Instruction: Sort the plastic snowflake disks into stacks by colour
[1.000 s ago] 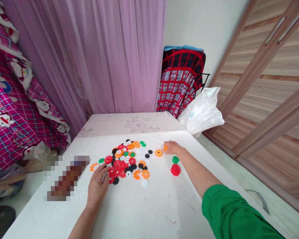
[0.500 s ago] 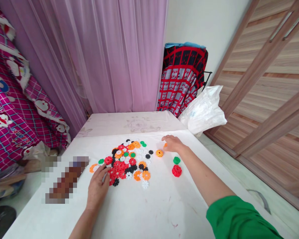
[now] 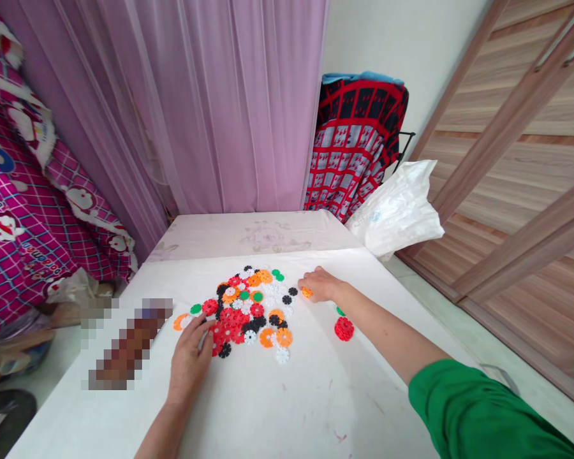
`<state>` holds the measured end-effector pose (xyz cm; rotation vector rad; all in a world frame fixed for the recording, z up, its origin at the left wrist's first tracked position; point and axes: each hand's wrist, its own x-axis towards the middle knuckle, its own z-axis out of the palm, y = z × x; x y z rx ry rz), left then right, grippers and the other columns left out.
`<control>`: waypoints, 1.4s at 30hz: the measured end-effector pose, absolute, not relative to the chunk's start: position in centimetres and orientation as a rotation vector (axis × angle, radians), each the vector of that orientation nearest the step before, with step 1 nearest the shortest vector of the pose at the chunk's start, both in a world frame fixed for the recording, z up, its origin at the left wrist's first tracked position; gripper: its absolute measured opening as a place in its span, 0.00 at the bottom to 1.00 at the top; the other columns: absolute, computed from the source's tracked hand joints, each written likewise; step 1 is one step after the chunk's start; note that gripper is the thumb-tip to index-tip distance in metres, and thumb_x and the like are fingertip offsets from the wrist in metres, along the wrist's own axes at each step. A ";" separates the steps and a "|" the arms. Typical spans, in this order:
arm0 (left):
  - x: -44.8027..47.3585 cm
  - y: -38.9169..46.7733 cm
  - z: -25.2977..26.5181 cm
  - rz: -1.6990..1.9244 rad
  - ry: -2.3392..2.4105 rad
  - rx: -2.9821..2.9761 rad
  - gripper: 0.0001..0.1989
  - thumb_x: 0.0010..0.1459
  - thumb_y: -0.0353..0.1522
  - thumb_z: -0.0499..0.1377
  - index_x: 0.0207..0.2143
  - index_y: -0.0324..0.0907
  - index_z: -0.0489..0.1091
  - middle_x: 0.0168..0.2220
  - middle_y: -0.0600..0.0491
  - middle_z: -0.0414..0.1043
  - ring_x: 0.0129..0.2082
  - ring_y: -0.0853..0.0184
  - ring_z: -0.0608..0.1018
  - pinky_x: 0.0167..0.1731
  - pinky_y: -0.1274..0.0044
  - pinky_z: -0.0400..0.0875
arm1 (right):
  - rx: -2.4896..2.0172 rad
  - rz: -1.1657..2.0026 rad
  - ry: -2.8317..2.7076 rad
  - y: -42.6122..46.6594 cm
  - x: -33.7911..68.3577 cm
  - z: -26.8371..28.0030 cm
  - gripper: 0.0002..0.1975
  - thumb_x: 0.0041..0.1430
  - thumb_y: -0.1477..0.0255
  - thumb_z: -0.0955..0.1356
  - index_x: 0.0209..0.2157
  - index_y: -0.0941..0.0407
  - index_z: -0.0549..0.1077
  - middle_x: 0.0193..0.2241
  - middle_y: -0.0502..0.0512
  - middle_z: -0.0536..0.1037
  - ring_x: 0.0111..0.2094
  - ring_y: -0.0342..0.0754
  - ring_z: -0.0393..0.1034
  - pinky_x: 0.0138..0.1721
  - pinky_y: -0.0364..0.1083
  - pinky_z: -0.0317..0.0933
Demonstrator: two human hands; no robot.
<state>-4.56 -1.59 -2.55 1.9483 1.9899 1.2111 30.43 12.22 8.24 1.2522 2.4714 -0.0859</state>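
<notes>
Left hand point(image 3: 191, 357) loose — right point(image 3: 319, 284) around orange discs point(image 3: 307, 292)

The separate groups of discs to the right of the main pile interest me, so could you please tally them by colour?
Red group: 1
Green group, partly hidden: 1
Orange group, at the right hand: 1
Total: 3 groups
</notes>
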 end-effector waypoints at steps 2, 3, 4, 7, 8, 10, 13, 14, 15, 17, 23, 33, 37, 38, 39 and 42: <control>-4.5 -1.6 -2.5 1.215 1.991 1.947 0.18 0.59 0.41 0.50 0.42 0.47 0.77 0.53 0.49 0.74 0.55 0.58 0.73 0.56 0.64 0.68 | 1.241 -0.072 2.486 12.9 30.3 8.2 0.17 0.52 0.72 0.68 0.46 0.52 0.74 0.43 0.59 0.76 0.43 0.52 0.71 0.50 0.51 0.50; -4.4 -1.6 -2.4 1.215 1.993 1.946 0.18 0.59 0.41 0.51 0.42 0.47 0.77 0.53 0.49 0.74 0.55 0.58 0.73 0.56 0.64 0.68 | 1.247 -0.068 2.489 13.3 30.3 8.2 0.17 0.52 0.72 0.68 0.46 0.52 0.74 0.43 0.59 0.76 0.44 0.52 0.71 0.50 0.51 0.50; -4.4 -1.6 -2.3 1.216 1.997 1.945 0.18 0.59 0.41 0.51 0.42 0.47 0.77 0.53 0.49 0.74 0.55 0.58 0.73 0.56 0.64 0.68 | 1.263 -0.070 2.488 13.6 30.2 8.3 0.17 0.52 0.72 0.68 0.46 0.52 0.74 0.44 0.58 0.76 0.44 0.52 0.71 0.51 0.51 0.49; -4.2 -1.6 -2.1 1.225 2.005 1.947 0.18 0.59 0.40 0.50 0.42 0.47 0.77 0.52 0.49 0.74 0.54 0.59 0.74 0.56 0.65 0.68 | 1.323 -0.099 2.477 14.3 30.0 8.4 0.17 0.51 0.72 0.68 0.45 0.51 0.74 0.44 0.58 0.76 0.46 0.53 0.70 0.50 0.51 0.49; -4.2 -1.6 -2.0 1.229 2.005 1.951 0.18 0.59 0.40 0.50 0.42 0.47 0.77 0.52 0.49 0.75 0.54 0.59 0.74 0.56 0.65 0.68 | 1.339 -0.113 2.471 14.4 29.9 8.4 0.17 0.50 0.73 0.69 0.45 0.51 0.74 0.45 0.58 0.76 0.46 0.53 0.70 0.50 0.51 0.50; -4.1 -1.6 -1.8 1.226 1.998 1.965 0.18 0.60 0.40 0.50 0.41 0.47 0.77 0.51 0.49 0.75 0.54 0.59 0.74 0.55 0.65 0.69 | 1.363 -0.136 2.465 14.5 29.6 8.5 0.18 0.49 0.73 0.69 0.45 0.51 0.75 0.44 0.58 0.77 0.46 0.54 0.70 0.50 0.51 0.50; -4.2 -1.6 -1.7 1.206 1.991 1.976 0.18 0.60 0.40 0.50 0.42 0.47 0.77 0.51 0.49 0.75 0.54 0.58 0.74 0.55 0.65 0.69 | 1.421 -0.175 2.464 14.6 29.9 8.8 0.20 0.49 0.72 0.70 0.46 0.50 0.74 0.46 0.57 0.76 0.48 0.55 0.69 0.51 0.51 0.51; -4.2 -1.6 -1.7 1.200 1.995 1.972 0.18 0.60 0.40 0.50 0.42 0.47 0.77 0.52 0.49 0.75 0.54 0.58 0.74 0.55 0.64 0.69 | 1.457 -0.189 2.466 14.5 30.3 9.1 0.21 0.50 0.71 0.69 0.48 0.50 0.73 0.48 0.57 0.75 0.49 0.54 0.69 0.51 0.51 0.52; -4.3 -1.6 -1.7 1.196 2.003 1.965 0.18 0.60 0.40 0.50 0.42 0.47 0.77 0.52 0.49 0.74 0.54 0.57 0.74 0.55 0.64 0.69 | 1.515 -0.204 2.468 14.4 30.9 9.4 0.22 0.51 0.69 0.69 0.50 0.49 0.72 0.50 0.56 0.74 0.50 0.53 0.68 0.51 0.49 0.53; -4.3 -1.6 -1.8 1.195 2.015 1.955 0.18 0.60 0.40 0.50 0.42 0.46 0.77 0.52 0.49 0.74 0.54 0.57 0.74 0.55 0.64 0.69 | 1.680 -0.227 2.443 13.8 32.5 10.2 0.22 0.56 0.67 0.66 0.53 0.49 0.69 0.54 0.54 0.72 0.52 0.51 0.68 0.50 0.46 0.55; -4.3 -1.6 -2.2 1.210 2.003 1.950 0.19 0.60 0.42 0.49 0.42 0.47 0.77 0.53 0.49 0.74 0.55 0.58 0.74 0.55 0.65 0.69 | 2.070 -0.299 2.099 9.6 37.8 10.8 0.18 0.55 0.65 0.67 0.47 0.55 0.73 0.43 0.57 0.79 0.43 0.52 0.73 0.40 0.45 0.61; -4.4 -1.6 -1.9 1.193 2.002 1.938 0.19 0.59 0.42 0.50 0.42 0.46 0.77 0.54 0.50 0.73 0.54 0.58 0.74 0.55 0.65 0.69 | 2.006 -0.364 1.949 6.6 35.1 8.0 0.19 0.47 0.75 0.69 0.44 0.57 0.76 0.45 0.61 0.79 0.45 0.54 0.74 0.37 0.43 0.61; -4.4 -1.7 -1.9 1.192 2.015 1.927 0.19 0.59 0.42 0.50 0.42 0.46 0.77 0.54 0.50 0.74 0.54 0.57 0.74 0.55 0.64 0.69 | 1.969 -0.340 1.968 6.8 34.5 8.0 0.18 0.46 0.78 0.69 0.42 0.57 0.77 0.44 0.61 0.79 0.45 0.53 0.74 0.39 0.43 0.61; -4.4 -1.6 -1.8 1.187 2.013 1.931 0.19 0.59 0.42 0.50 0.42 0.46 0.77 0.53 0.50 0.74 0.55 0.57 0.74 0.55 0.64 0.69 | 1.964 -0.332 1.980 6.9 34.4 8.0 0.17 0.47 0.78 0.69 0.42 0.57 0.77 0.44 0.61 0.79 0.45 0.53 0.73 0.39 0.43 0.61; -4.4 -1.6 -1.8 1.182 2.009 1.937 0.19 0.59 0.42 0.50 0.42 0.47 0.77 0.53 0.50 0.74 0.55 0.57 0.74 0.55 0.64 0.69 | 1.961 -0.325 1.994 7.1 34.3 8.0 0.17 0.47 0.78 0.68 0.41 0.57 0.77 0.44 0.61 0.79 0.46 0.53 0.73 0.40 0.43 0.61; -4.5 -1.6 -1.8 1.176 2.005 1.944 0.20 0.59 0.42 0.49 0.42 0.46 0.77 0.54 0.49 0.73 0.54 0.57 0.74 0.54 0.64 0.70 | 1.963 -0.304 2.037 7.7 33.9 7.8 0.15 0.49 0.78 0.68 0.41 0.57 0.77 0.45 0.61 0.79 0.47 0.53 0.72 0.42 0.43 0.60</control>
